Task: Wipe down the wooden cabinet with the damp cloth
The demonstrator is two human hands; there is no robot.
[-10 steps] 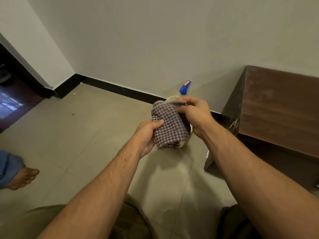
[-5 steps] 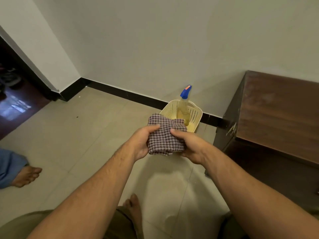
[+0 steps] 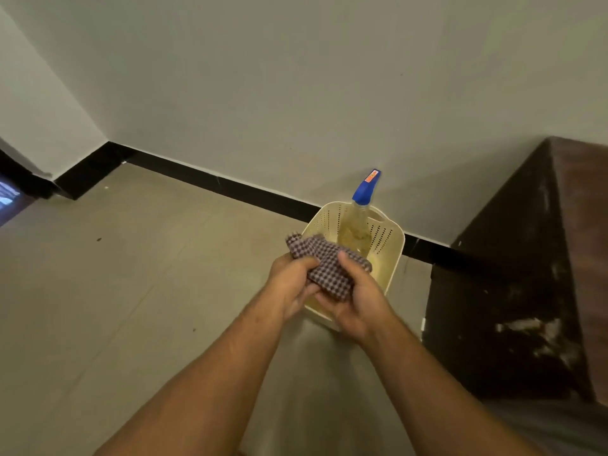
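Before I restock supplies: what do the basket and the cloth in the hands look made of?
The basket looks like cream moulded plastic, matte, with rows of punched holes in its walls. The cloth looks like soft woven fabric, a small dark check, bunched and creased between the left hand and right hand.

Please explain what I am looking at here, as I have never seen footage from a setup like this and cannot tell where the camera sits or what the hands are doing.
There is no machine here: a person wears a wide-angle camera on the head, looking forward and down, so the two bare forearms reach in from the bottom edge. Both hands grip a bunched purple-and-white checked cloth, the left hand on one side, the right hand on the other. Behind the cloth, on the tiled floor, stands a cream perforated plastic basket holding a clear spray bottle with a blue nozzle and yellowish liquid. To the right is the dark brown wooden cabinet, its side scuffed with pale marks. The cloth is not touching it yet.
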